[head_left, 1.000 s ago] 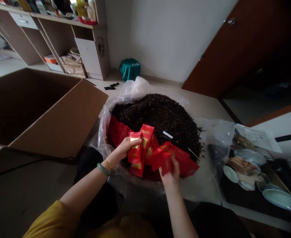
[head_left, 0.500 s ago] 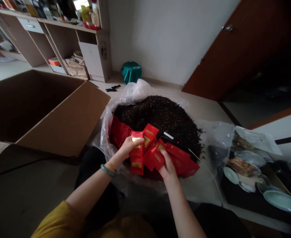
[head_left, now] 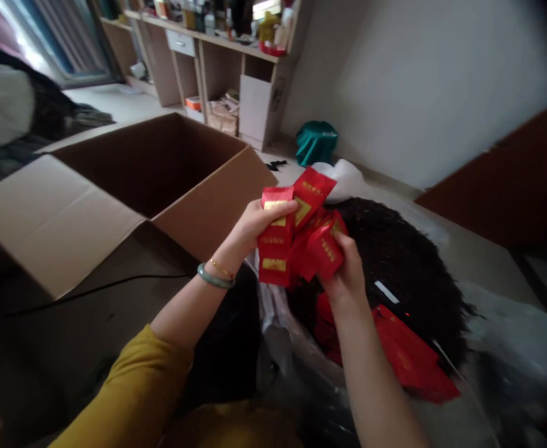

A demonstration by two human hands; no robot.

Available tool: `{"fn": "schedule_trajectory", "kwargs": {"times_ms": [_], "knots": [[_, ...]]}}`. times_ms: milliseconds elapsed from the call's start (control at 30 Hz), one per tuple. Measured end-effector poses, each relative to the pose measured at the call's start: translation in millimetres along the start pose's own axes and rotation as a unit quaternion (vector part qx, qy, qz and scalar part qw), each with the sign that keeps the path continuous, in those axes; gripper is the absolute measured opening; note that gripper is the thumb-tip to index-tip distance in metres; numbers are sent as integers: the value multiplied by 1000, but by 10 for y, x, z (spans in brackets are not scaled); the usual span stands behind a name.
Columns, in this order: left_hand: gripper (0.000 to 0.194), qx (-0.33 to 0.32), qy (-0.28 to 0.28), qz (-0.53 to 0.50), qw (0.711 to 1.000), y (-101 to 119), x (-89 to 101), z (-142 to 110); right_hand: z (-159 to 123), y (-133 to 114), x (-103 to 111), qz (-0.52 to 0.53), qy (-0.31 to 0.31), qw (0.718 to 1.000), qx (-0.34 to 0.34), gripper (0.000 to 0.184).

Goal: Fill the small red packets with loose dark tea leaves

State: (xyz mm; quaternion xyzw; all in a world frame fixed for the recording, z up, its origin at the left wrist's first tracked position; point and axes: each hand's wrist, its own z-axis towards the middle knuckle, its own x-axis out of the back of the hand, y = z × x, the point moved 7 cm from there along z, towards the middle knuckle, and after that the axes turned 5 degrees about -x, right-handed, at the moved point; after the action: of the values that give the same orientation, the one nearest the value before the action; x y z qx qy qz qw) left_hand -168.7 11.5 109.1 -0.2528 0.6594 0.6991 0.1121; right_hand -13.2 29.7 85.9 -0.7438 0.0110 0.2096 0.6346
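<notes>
Several red packets with gold print (head_left: 275, 246) are gripped by my left hand (head_left: 259, 221), its thumb pressed across their front. My right hand (head_left: 348, 258) is closed on more red packets (head_left: 323, 252), just beside the first ones. Another packet (head_left: 314, 186) sticks up between the two hands. Both hands are raised above the near left side of a plastic-lined heap of dark, dry tea-like leaves (head_left: 408, 255). More red packets (head_left: 408, 351) lie on the near edge of the heap, partly behind my right forearm.
A large open cardboard box (head_left: 212, 205) stands to the left, one flap folded outward. Behind it runs a desk (head_left: 208, 37) with bottles on top. A green-covered bin (head_left: 317, 143) is by the wall. A black device with a white label (head_left: 387, 292) rests on the leaves.
Both hands have lifted the red packets up off the heap. The view has turned left, so the cardboard box shows more fully and the dishes on the right are out of sight.
</notes>
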Motion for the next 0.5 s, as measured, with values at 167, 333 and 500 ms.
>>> {"fn": "schedule_trajectory", "kwargs": {"times_ms": [167,333,500], "knots": [[19,-78,78,8,994,846,848,25,479,14,-1318,-30,-161,986,19,40],[13,-115,163,0,980,1285,1780,108,926,393,-2317,-24,-235,972,14,33],[18,-103,233,-27,967,1334,2609,342,1386,951,-2948,28,-244,967,-70,28]]}}
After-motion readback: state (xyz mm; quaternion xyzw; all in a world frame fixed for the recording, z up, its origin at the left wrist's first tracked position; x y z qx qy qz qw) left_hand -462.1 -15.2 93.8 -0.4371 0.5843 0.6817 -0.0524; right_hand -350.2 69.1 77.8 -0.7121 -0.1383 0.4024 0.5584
